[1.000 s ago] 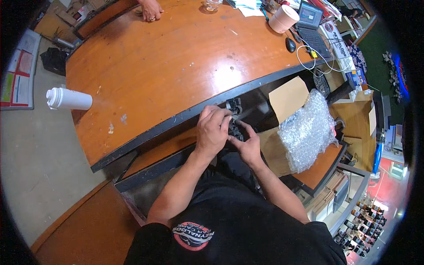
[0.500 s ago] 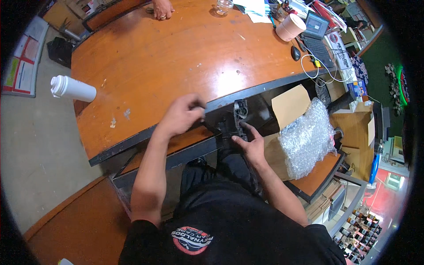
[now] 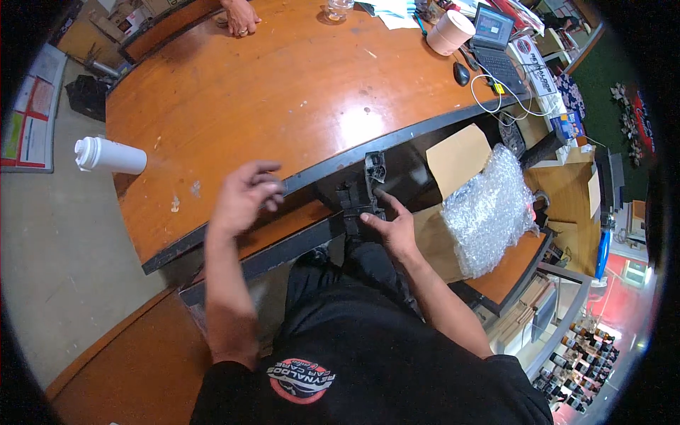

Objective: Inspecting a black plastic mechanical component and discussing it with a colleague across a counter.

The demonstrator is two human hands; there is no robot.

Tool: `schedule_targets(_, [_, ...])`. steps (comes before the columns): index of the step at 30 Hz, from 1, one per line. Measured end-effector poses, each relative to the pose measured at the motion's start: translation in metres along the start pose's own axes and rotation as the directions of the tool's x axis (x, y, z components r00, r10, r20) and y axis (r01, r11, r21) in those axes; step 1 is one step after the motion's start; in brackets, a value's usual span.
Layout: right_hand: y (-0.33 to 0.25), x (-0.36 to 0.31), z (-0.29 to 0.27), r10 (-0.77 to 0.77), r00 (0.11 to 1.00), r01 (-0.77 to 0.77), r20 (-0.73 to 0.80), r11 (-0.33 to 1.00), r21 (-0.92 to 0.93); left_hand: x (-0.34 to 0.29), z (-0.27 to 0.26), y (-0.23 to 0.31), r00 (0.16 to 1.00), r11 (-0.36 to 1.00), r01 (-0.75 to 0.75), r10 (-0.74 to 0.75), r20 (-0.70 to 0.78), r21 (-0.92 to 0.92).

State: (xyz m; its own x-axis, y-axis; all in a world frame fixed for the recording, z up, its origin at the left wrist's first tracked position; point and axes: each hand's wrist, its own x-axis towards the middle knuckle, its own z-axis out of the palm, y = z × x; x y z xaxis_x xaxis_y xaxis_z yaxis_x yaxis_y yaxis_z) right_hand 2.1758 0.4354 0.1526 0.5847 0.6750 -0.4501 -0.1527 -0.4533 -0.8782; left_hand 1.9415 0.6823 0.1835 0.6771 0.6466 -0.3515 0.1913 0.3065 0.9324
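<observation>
My right hand is closed on a black plastic part, thumb on its near face and fingers along its right side. The part looks like a car bracket or housing, with a round opening at its upper end. It is held upright over my lap, by the table's near edge. Off to the left, my left hand is raised near that edge, apart from the part. Its fingers are loosely bent and spread, slightly blurred, and I see nothing held in them.
A wooden table with a black edge spans the front. On it stand a white bottle, a pink paper roll, a mouse and a laptop. Bubble wrap and cardboard lie right. Another person's hand rests far left.
My left hand has moved left, away from the black plastic part, and its fingers have spread. My right hand keeps its hold. The whole view has shifted slightly.
</observation>
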Motion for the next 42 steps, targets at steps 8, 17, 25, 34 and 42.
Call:
schedule_targets(8, [0.004, 0.000, 0.009, 0.079, 0.997, -0.079, 0.012, 0.995, 0.061, 0.003, 0.095, -0.032, 0.996, 0.996, -0.084, 0.084, -0.026, -0.016])
schedule_targets(17, [0.004, -0.007, 0.020, 0.091, 0.989, -0.105, 0.118, 0.986, 0.125, -0.009, 0.097, -0.023, 0.795, 0.859, -0.458, 0.510, -0.327, 0.227])
schedule_targets(25, [0.000, -0.007, 0.020, 0.034, 0.995, -0.040, 0.096, 0.997, 0.067, -0.009, 0.074, -0.039, 0.922, 0.948, -0.301, 0.263, -0.283, -0.100])
schedule_targets(34, [0.026, -0.001, 0.008, 0.025, 0.993, -0.039, 0.119, 0.992, 0.116, -0.008, 0.020, -0.006, 0.936, 0.960, -0.260, 0.277, -0.218, 0.101])
schedule_targets(42, [0.022, -0.010, 0.009, 0.019, 0.983, -0.056, 0.182, 0.978, 0.202, -0.037, 0.104, -0.022, 0.867, 0.935, -0.273, 0.341, -0.363, 0.226])
